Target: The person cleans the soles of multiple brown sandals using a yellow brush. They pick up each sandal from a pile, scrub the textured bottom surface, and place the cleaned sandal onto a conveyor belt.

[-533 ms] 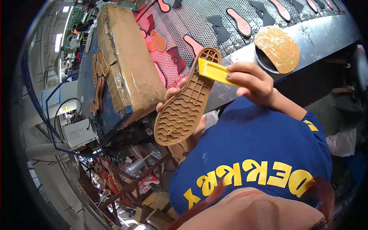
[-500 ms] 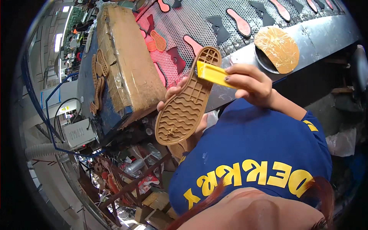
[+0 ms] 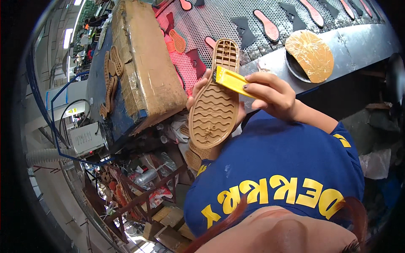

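Observation:
A tan shoe sole (image 3: 213,114) with a wavy and gridded tread is held up in front of my chest by my left hand (image 3: 196,88). The fingers of that hand curl over its left edge, and the rest is partly behind the sole. In my right hand (image 3: 274,92) is a flat yellow brush (image 3: 231,80), pinched between thumb and fingers. Its dark-bristled end lies over the narrow waist of the sole; whether it touches the tread, I cannot tell.
A perforated mesh surface (image 3: 219,21) bears pink insoles (image 3: 266,26) and black cut pieces (image 3: 244,33). On its metal edge, a tan disc (image 3: 311,52) partly covers a round pan. To the left, a cardboard box (image 3: 149,63) stands beside more tan soles (image 3: 111,86).
The sole has swung more upright, its wide end shifting right and up. The brush has moved slightly left along with it, and its dark bristles now show.

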Action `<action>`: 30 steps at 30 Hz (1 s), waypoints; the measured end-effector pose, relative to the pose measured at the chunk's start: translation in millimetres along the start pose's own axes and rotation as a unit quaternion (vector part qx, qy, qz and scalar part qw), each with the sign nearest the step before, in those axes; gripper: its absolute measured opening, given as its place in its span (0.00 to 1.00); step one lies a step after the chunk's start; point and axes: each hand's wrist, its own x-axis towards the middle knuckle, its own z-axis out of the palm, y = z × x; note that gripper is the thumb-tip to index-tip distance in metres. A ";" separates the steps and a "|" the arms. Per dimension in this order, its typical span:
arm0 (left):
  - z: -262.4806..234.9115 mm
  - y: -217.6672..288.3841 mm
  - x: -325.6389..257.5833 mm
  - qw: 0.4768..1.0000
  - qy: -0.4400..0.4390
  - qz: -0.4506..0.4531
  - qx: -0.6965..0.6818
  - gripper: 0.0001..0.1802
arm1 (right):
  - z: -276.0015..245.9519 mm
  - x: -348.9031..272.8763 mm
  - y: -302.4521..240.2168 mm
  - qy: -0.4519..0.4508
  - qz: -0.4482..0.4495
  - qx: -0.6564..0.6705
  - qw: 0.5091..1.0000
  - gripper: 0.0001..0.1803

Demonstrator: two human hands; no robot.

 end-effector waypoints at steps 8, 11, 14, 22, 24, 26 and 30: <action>48.1 -23.1 11.5 0.585 0.099 -0.022 -0.805 0.30 | 14.0 1.9 -11.7 -0.021 -0.069 0.041 0.997 0.21; 35.8 -2.0 19.6 0.431 0.101 -0.062 -0.894 0.26 | 16.6 3.6 -13.8 -0.033 -0.095 0.058 0.993 0.22; 27.2 -16.4 25.7 0.212 -0.059 -0.164 -0.962 0.26 | 13.5 4.3 -13.3 -0.042 -0.104 0.061 0.992 0.22; 30.2 -13.5 11.9 0.441 0.025 -0.194 -0.876 0.26 | 17.2 2.1 -8.2 -0.064 -0.068 0.076 0.993 0.26; 27.1 -9.1 15.4 0.465 0.027 -0.245 -0.850 0.29 | 20.3 3.4 -8.2 -0.044 -0.080 0.086 0.992 0.22; 32.7 -3.7 13.8 0.544 0.051 -0.228 -0.806 0.41 | 20.5 6.0 -10.4 -0.055 -0.090 0.098 0.990 0.22; 58.7 -3.6 11.1 0.674 0.135 -0.021 -0.726 0.56 | 17.2 9.8 -13.2 -0.090 -0.123 0.098 0.983 0.22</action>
